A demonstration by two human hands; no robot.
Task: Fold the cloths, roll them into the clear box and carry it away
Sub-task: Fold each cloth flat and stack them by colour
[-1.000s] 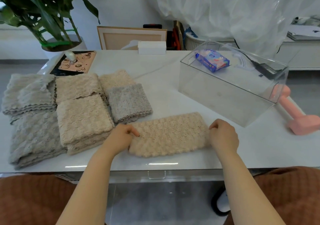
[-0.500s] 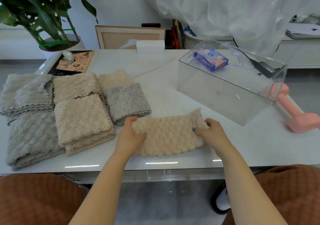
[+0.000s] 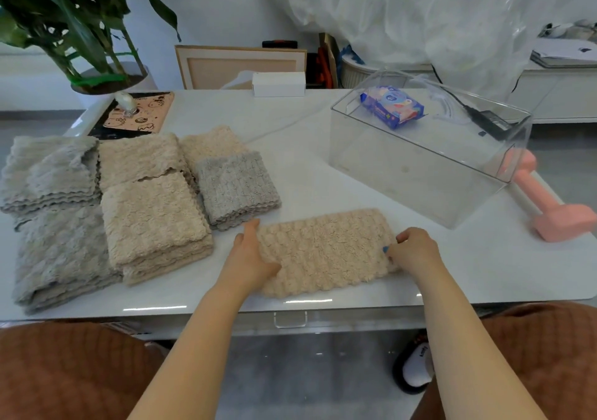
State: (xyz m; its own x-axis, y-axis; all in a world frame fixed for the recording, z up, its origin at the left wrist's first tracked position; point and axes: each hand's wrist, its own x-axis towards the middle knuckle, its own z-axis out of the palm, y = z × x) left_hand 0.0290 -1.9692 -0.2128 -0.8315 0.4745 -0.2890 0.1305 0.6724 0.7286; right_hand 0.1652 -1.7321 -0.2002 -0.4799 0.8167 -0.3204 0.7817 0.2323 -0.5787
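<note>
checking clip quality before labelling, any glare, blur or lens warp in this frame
Head view: white glare streaks along the table's glossy near edge; wide-angle warp splays the clear box's walls; light is soft daylight through the curtain, shadows faint; the beige cloth's texture reads sharp, no motion blur.

- The beige cloth point(image 3: 326, 251) at the desk's near edge is thick, nubbly fleece, matt.
- The folded cloth stacks point(image 3: 155, 222) by the left edge are the same fuzzy fabric, beige and grey.
- The desk point(image 3: 307, 174) top is smooth, glossy white.
- The box point(image 3: 416, 164) near the right edge is clear, shiny plastic.
- The pink dumbbell point(image 3: 549, 206) looks smooth and matt.
- The wipes packet point(image 3: 392, 106) is glossy printed film.
</note>
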